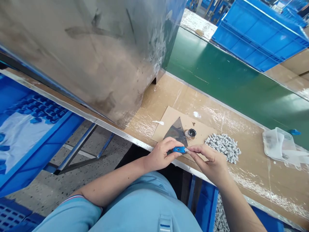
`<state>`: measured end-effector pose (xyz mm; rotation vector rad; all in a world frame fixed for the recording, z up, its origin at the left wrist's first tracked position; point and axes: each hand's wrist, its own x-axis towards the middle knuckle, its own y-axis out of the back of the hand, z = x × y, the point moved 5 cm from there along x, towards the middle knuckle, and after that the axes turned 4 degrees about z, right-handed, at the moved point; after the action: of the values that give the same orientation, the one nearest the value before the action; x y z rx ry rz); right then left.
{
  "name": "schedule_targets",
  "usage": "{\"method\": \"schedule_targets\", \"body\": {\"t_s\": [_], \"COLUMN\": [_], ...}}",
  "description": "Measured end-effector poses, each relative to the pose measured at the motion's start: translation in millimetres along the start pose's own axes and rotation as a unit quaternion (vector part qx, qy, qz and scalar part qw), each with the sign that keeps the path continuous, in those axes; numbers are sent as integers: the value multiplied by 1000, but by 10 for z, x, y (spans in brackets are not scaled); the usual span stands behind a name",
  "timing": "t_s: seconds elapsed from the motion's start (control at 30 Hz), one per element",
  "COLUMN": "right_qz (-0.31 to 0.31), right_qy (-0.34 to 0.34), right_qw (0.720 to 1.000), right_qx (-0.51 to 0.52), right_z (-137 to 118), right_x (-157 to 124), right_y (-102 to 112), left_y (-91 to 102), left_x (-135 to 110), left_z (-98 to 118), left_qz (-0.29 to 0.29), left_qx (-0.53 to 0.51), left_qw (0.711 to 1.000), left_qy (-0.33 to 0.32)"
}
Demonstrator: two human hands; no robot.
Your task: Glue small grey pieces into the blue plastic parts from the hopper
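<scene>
Between thumb and fingers, my left hand [164, 154] grips a small blue plastic part [179, 149] above the bench edge. My right hand [212, 161] pinches a small pale grey piece [186, 149] against the right end of that part; how far it sits inside cannot be made out. Just beyond the hands is a small open jar [191, 132] of dark contents, on a brown cardboard sheet [166, 117]. A dark grey sheet [177, 129] lies beside the jar. To the right is a heap of small grey pieces [224, 146].
A big metal panel [96, 64] rises at the left. Behind the bench [253, 174] runs a green belt [229, 77] with a blue crate [260, 32] beyond. A clear plastic tub [277, 143] stands at right. Blue parts fill a bin [48, 141] at lower left.
</scene>
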<state>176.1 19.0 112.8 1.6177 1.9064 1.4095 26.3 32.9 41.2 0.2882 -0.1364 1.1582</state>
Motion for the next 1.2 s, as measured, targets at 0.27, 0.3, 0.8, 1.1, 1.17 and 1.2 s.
{"method": "schedule_targets", "body": {"t_s": [0.27,0.3,0.8,1.1,1.17,1.2], "right_qz": [-9,-6,-165,-182,-174,-168], "right_qy": [37,32,-6,34,40,42], "right_qw": [998,998,986,982,983,984], "right_qx": [47,57,14,24,30,33], "right_z": [-37,-26,-150,-186,-191,-194], "right_x": [-114,-129,-300,-398,-406,-406], "right_y": [-85,-88,-205,-305,-326,-332], "left_y": [-62,-61,-37,-78,-93,-99], "left_x": [-86,-88,-222,-287,-316,-328], "left_z": [-24,-21,67,103,100,98], "left_qz": [-5,-11,-227,-248,-241,-236], "left_qx": [31,33,98,93,89,85], "left_qw": [999,999,969,964,966,968], "left_qy": [-32,-27,18,-11,-20,-24]}}
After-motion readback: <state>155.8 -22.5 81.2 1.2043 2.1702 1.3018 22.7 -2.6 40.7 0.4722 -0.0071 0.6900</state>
